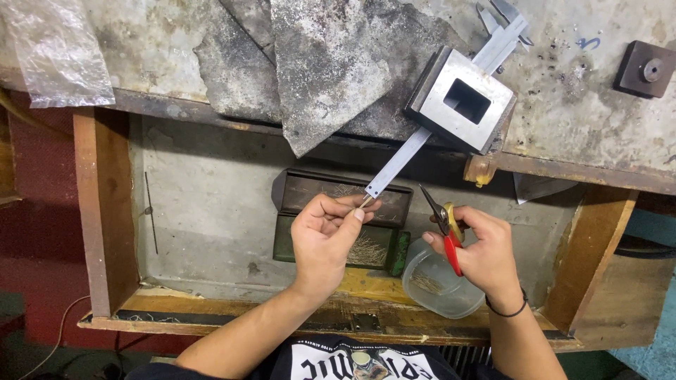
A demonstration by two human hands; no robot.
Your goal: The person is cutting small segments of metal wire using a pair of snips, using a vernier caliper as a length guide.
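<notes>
My left hand (325,236) pinches a thin, short metal piece (365,201) between thumb and fingertips, right at the lower end of a long steel caliper (401,158). My right hand (479,250) grips small cutting pliers with red handles (446,229), jaws pointing up and to the left, a little apart from the left hand. Both hands hover over an open wooden drawer (105,211). Below them lie dark rectangular trays (310,193) holding fine metal wire bits.
A clear plastic cup (436,285) with wire scraps sits in the drawer under my right hand. On the bench top a square steel block with a hole (461,98) rests on the caliper. Worn metal sheets (331,63), a plastic bag (53,49) and a small dark block (644,68) lie above.
</notes>
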